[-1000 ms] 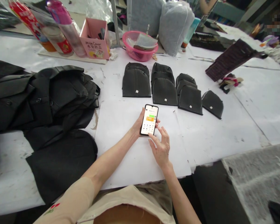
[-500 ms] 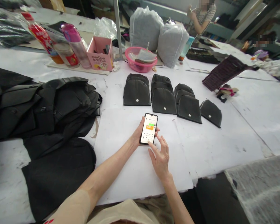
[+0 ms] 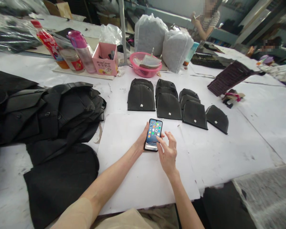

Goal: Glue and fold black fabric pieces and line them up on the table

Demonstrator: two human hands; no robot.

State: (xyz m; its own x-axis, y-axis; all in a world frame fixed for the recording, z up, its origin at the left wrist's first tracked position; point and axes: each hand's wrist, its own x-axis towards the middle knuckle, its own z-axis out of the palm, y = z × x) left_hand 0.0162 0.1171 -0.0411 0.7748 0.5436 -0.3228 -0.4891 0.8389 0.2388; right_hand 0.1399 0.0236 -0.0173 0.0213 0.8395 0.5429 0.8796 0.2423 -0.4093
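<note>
My left hand is wrapped round a smartphone, held just above the white paper-covered table. The lit screen shows rows of app icons on a blue background. My right hand hovers beside the phone with fingers spread, its forefinger tip at the screen's right edge. Beyond the phone lie several black curved fabric pieces in overlapping rows, each with a small white tag.
A heap of black jackets and a black fabric panel cover the left side. At the back stand bottles, a pink box, a pink basin and two grey bags. Another person sits far behind.
The phone screen changed from a white page with green and orange bars to a home screen of icons. My right forefinger moved up from the phone's bottom edge to its right side.
</note>
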